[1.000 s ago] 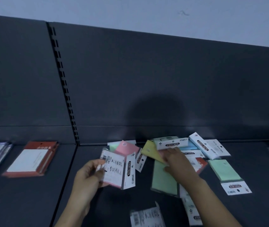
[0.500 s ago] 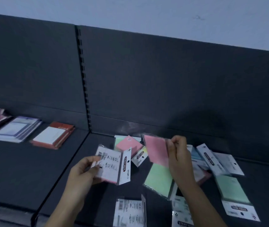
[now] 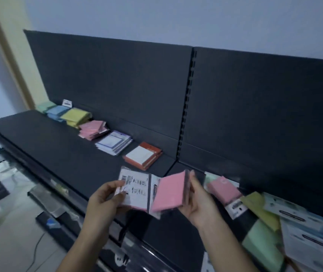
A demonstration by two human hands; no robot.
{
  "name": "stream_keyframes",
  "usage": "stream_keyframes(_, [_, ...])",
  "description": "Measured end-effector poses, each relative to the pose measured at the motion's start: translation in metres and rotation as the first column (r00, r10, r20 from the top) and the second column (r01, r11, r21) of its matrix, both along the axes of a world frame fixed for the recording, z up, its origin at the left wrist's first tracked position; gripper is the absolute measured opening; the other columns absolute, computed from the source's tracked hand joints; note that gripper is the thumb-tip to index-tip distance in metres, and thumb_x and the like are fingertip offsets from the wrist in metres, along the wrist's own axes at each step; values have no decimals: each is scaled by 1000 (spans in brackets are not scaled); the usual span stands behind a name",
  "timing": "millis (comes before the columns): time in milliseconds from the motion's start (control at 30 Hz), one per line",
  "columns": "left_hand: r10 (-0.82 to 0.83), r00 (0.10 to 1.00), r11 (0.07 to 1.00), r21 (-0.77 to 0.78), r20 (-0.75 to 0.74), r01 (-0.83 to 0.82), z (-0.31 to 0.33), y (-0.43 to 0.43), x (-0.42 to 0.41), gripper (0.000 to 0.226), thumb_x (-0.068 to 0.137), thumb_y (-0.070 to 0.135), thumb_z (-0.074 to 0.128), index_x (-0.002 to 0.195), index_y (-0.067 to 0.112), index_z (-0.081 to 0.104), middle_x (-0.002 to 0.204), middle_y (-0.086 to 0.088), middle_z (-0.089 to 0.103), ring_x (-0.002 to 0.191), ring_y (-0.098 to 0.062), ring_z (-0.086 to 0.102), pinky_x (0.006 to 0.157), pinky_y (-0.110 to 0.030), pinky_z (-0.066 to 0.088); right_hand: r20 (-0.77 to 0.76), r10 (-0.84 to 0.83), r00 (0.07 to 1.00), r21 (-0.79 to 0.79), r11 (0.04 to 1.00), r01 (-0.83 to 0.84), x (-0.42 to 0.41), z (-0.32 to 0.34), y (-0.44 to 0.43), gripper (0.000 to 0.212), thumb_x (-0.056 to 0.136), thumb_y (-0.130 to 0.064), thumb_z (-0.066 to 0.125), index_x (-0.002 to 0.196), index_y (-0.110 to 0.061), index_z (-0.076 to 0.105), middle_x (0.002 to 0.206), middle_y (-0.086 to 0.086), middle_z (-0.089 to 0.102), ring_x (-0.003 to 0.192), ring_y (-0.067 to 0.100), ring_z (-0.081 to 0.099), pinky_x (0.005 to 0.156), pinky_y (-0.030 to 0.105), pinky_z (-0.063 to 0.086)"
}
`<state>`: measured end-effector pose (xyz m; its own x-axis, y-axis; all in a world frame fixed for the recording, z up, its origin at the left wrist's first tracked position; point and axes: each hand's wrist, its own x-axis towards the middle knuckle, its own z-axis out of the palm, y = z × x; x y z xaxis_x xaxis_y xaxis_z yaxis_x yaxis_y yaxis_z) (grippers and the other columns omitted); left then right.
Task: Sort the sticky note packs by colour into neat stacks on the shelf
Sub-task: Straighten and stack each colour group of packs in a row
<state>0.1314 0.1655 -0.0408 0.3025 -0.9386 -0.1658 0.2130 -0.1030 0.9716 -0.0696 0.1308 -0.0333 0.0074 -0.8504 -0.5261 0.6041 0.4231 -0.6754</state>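
My left hand (image 3: 105,201) grips a pack (image 3: 137,191) with its white printed back facing me. My right hand (image 3: 198,203) holds a pink sticky note pack (image 3: 169,193) beside it, the two packs touching over the dark shelf (image 3: 58,154). Sorted stacks line the shelf's back: green (image 3: 45,107), blue (image 3: 57,112), yellow (image 3: 76,116), pink (image 3: 92,129), a purple-bordered stack (image 3: 114,142) and a red-edged stack (image 3: 143,156). To the right lies a loose heap with a pink pack (image 3: 224,188), a yellow pack (image 3: 260,211), a green pack (image 3: 262,244) and white-labelled packs (image 3: 304,228).
A slotted upright (image 3: 187,103) divides the dark back panel. Lower shelves and the tiled floor (image 3: 19,242) with a cable lie at the lower left. The shelf's front edge runs diagonally below my hands.
The view has swung left, bringing the sorted stacks into sight. My right hand has carried the pink pack from over the heap to my left hand's pack.
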Motion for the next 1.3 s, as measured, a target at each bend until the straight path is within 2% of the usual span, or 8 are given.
stream_keyframes(133, [59, 998, 998, -14, -17, -60, -2, -11, 42, 22, 89, -3, 55, 92, 17, 66, 93, -4, 69, 65, -11, 68, 49, -20, 52, -52, 94, 994, -22, 995, -96, 67, -13, -19, 42, 81, -4, 67, 120, -4, 53, 92, 13, 71, 84, 22, 65, 63, 34, 52])
stream_keyframes(333, [80, 996, 996, 30, 34, -81, -12, -48, 112, 24, 91, -6, 49, 94, 15, 59, 92, -8, 65, 67, -14, 66, 49, -21, 52, -525, 137, 840, -104, 969, -223, 160, -30, -52, 52, 81, -32, 69, 125, -13, 49, 118, 6, 61, 100, 18, 60, 78, 32, 50])
stream_keyframes(533, [-64, 996, 986, 161, 70, 52, -33, -73, 161, 27, 87, -12, 44, 100, 8, 57, 94, -10, 63, 74, -19, 69, 55, -26, 55, -908, 236, 346, 71, 901, -428, 205, -46, -69, 85, 70, -30, 77, 140, -25, 30, 134, 3, 42, 121, 23, 46, 96, 44, 46])
stream_keyframes(600, [-143, 989, 978, 161, 47, 134, -34, -77, 165, 27, 87, -14, 44, 98, 7, 57, 90, -10, 65, 64, -11, 69, 53, -23, 54, -900, 185, 395, 28, 928, -371, 212, -49, -70, 87, 68, -20, 80, 139, -22, 30, 134, 3, 44, 121, 23, 46, 98, 45, 45])
stream_keyframes(700, [-220, 976, 959, 182, -9, 218, -34, -83, 163, 25, 87, -12, 44, 97, 7, 57, 85, -6, 67, 59, -7, 68, 52, -23, 54, -852, 124, 509, -47, 950, -309, 218, -46, -71, 62, 69, -8, 77, 118, -24, 44, 120, 2, 54, 98, 13, 57, 78, 31, 50])
stream_keyframes(867, [-264, 964, 950, 160, -43, 267, -35, -87, 155, 20, 81, 1, 67, 95, 11, 57, 86, -5, 69, 66, -12, 69, 54, -25, 55, -809, 66, 585, -124, 952, -279, 222, -42, -71, 43, 70, -17, 79, 88, -35, 45, 87, -18, 54, 74, -6, 54, 49, 5, 38])
stream_keyframes(1067, [-245, 969, 966, 84, 16, 243, -28, -106, 151, 37, 71, -14, 66, 95, 14, 58, 84, -5, 68, 64, -11, 64, 54, -25, 54, -745, 66, 663, -140, 957, -253, 214, -43, -79, 34, 75, -18, 76, 89, -35, 50, 95, -15, 60, 85, 3, 59, 63, 20, 43])
stream_keyframes(1300, [-145, 979, 989, -43, -141, 140, -7, -140, 169, 32, 76, -12, 64, 94, 15, 62, 91, -4, 70, 71, -17, 68, 55, -27, 53, -625, 10, 781, -243, 948, -206, 217, -30, -107, 7, 88, -19, 62, 90, -13, 63, 88, 3, 70, 76, 12, 63, 62, 21, 49])
